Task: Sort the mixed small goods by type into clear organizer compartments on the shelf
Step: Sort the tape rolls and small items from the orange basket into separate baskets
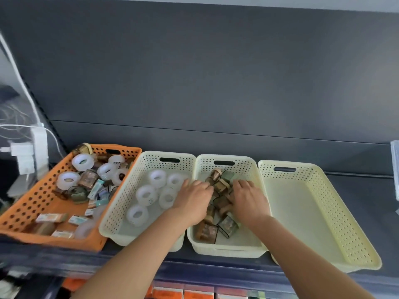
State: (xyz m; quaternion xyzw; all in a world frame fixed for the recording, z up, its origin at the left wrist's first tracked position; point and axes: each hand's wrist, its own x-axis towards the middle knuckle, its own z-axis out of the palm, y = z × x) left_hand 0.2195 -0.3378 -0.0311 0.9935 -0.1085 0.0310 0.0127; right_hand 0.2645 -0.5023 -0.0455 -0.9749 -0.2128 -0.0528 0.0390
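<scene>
An orange basket (32, 203) at the left holds mixed goods: white tape rolls (82, 161), brown jars (88, 179) and small flat packets (51, 217). Beside it, a cream basket (121, 203) holds several white tape rolls (146, 194). The middle cream basket (224, 248) holds several brown jars (207, 230). My left hand (194, 198) reaches across the rim between these two baskets, its fingers curled over a jar in the pile. My right hand (249, 198) is inside the middle basket, its fingers also curled down onto a jar. My palms hide what lies beneath them.
A third cream basket (354, 225) stands at the right with nothing in it. A clear container's edge (395, 169) shows at the far right. White cables and plug adapters (28, 152) hang at the left. Boxed goods (194, 293) fill the shelf below.
</scene>
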